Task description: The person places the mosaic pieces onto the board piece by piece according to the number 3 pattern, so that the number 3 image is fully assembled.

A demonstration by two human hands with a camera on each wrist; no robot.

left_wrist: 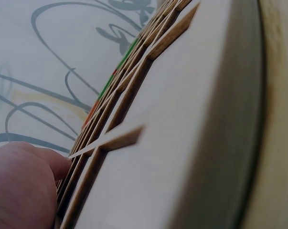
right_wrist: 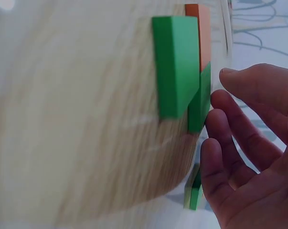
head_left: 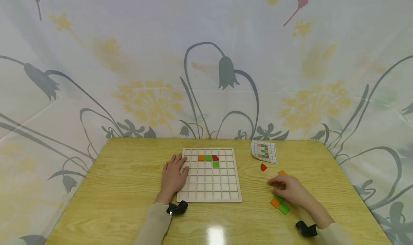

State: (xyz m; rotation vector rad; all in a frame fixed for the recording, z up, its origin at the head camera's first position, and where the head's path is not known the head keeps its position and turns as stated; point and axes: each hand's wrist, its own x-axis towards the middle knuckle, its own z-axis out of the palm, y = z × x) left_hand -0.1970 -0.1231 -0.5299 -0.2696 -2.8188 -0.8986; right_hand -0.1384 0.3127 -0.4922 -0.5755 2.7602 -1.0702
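My left hand (head_left: 174,177) rests on the left edge of a wooden grid board (head_left: 237,187), thumb over its outer squares. Near the top of the grid lie an orange square tile (head_left: 201,158), a green tile (head_left: 208,158) and a red quarter-round tile (head_left: 215,158), with another green tile (head_left: 216,164) below the red one. To the right of the board, my right hand (head_left: 288,189) is over a group of loose tiles, fingers loosely bent. Nothing shows between thumb and fingertips in the right wrist view. Close by are green tiles (right_wrist: 175,67) and an orange tile (right_wrist: 204,36).
A printed pattern sheet (head_left: 273,155) with a curled edge lies beyond the right hand. Between them sit a loose red quarter-round tile (head_left: 263,167) and an orange tile (head_left: 282,172) partly behind the hand. Flowered cloth (head_left: 206,105) hangs behind the wooden table (head_left: 129,187).
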